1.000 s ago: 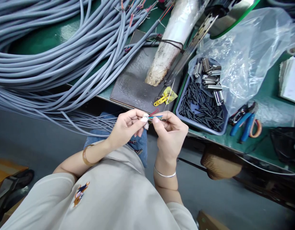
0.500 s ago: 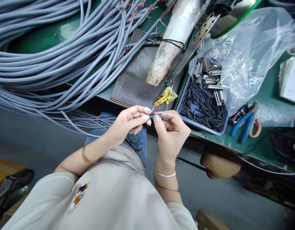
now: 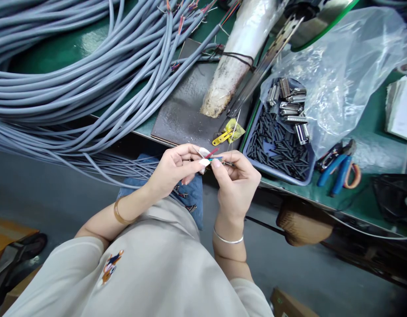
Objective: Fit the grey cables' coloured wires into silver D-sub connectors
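Note:
Thin coloured wires (image 3: 211,152), red, blue and green among them, show between my two hands just off the bench edge. My left hand (image 3: 182,166) pinches the wires between thumb and fingers. Close beside it, my right hand (image 3: 236,178) grips the same bundle with thumb and forefinger, its other fingers curled in. Which strands lie inside the fingers is hidden. Past the fingertips, a yellow strip with holes (image 3: 222,137) lies on a dark plate (image 3: 177,116).
Bundles of grey cable (image 3: 74,92) cover the bench's left side. A blue tray (image 3: 278,174) holds small black tubes and metal connectors. Blue-handled pliers (image 3: 342,171) lie right of it. A plastic-wrapped pole (image 3: 228,72) slants over the plate beside a clear plastic bag (image 3: 342,83).
Both hands stay close together with slight finger shifts. The red wires between them are now bunched more tightly. My right hand has moved slightly left.

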{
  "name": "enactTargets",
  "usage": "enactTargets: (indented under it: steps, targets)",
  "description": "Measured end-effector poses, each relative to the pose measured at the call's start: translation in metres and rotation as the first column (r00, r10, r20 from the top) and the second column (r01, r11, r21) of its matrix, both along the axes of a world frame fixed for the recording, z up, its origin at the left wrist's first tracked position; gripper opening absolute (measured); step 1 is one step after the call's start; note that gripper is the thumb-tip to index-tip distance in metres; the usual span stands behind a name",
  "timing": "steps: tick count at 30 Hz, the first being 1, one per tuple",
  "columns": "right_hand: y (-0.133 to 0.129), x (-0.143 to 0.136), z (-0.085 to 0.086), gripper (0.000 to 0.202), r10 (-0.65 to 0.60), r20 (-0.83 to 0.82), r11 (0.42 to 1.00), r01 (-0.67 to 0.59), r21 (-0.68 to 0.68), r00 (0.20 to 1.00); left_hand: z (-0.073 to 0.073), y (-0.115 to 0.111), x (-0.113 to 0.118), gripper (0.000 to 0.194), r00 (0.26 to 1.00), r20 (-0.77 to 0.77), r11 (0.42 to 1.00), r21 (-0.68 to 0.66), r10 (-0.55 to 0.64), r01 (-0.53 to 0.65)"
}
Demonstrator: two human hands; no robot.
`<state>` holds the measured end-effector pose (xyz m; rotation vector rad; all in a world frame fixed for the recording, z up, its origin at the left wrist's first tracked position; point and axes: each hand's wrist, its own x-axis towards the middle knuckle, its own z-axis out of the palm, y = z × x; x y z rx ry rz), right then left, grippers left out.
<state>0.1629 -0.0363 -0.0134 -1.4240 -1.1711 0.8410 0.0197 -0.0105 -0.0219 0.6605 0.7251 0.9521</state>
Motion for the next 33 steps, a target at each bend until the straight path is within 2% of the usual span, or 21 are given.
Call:
enactTargets:
  steps: [6,12,19,27,33]
  targets:
    - [-0.0006,-0.0005,-0.0023,0.007,-0.014,0.008,1.0,0.014,-0.001,1.0,-0.0015,0.0001,0.0033,0.021,0.984,-0.149,0.99,0.11,0.099,-0.083]
    - [-0.0028,0.002,-0.0036,0.01,0.016,0.02,1.0,-0.016,-0.012,1.0,0.0029,0.0008,0.0059,0.021,0.982,-0.127,0.977,0.181,0.139,-0.114]
    - [-0.002,0.005,0.0011,0.01,0.052,0.068,0.999,-0.05,-0.019,0.996,0.0004,0.001,0.0056,0.027,0.982,-0.129,0.978,0.176,0.135,-0.111]
    - [-0.0011,0.0058,0.0014,0.007,0.056,0.017,0.998,-0.056,-0.028,0.998,0.0031,0.0014,0.005,0.026,0.987,-0.111,0.981,0.164,0.119,-0.1]
    - [-0.0011,0.0065,-0.0024,0.013,0.072,-0.013,0.994,-0.073,-0.081,0.997,0.0016,0.0005,0.0045,0.026,0.989,-0.096,0.985,0.141,0.109,-0.095]
